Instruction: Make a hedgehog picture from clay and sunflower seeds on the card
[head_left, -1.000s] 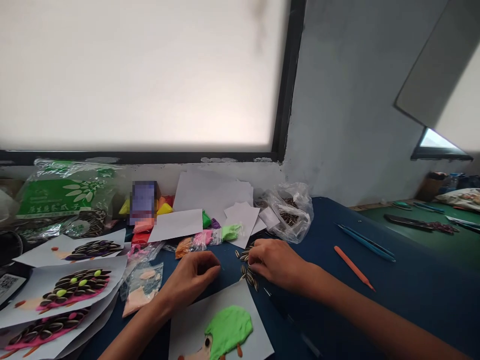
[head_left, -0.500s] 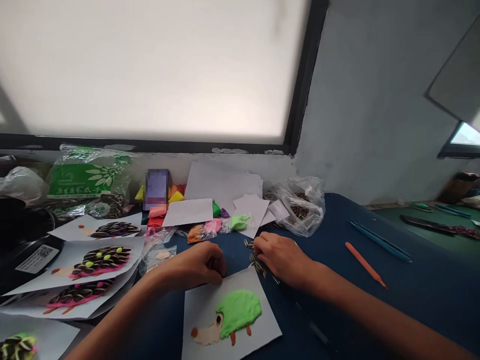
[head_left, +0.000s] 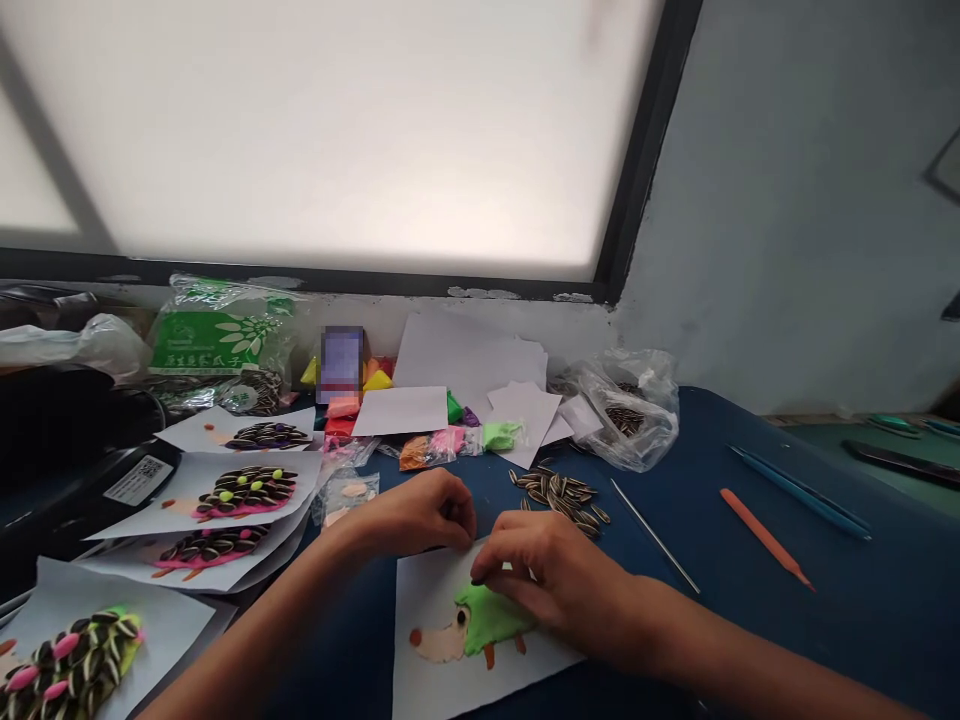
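Note:
A white paper sheet (head_left: pixel 427 688) bears a hedgehog picture in clay, with a bright green body (head_left: pixel 482 622), a pale snout, a dark eye and small brown feet. Over the green clay, my right hand (head_left: pixel 559 580) is pinched on a sunflower seed (head_left: pixel 478 579), of which only a dark tip shows. My left hand (head_left: pixel 431 512) rests at the sheet's top edge with its fingers curled; whatever lies inside them is hidden. Just beyond my right hand is a loose pile of striped sunflower seeds (head_left: pixel 559 490).
Finished-looking seed hedgehog pictures (head_left: pixel 244 495) overlap on the left. Clay packets (head_left: pixel 448 440) and white paper pieces (head_left: pixel 401 411) lie at the back, beside a plastic bag of seeds (head_left: pixel 637 410). A thin metal rod (head_left: pixel 654 535), an orange tool (head_left: pixel 765 538) and blue tweezers (head_left: pixel 799 492) lie on the right.
My right hand has moved from the seed pile toward me, over the green clay, uncovering the pile. My left hand stays by the sheet's top edge. The view has shifted slightly left.

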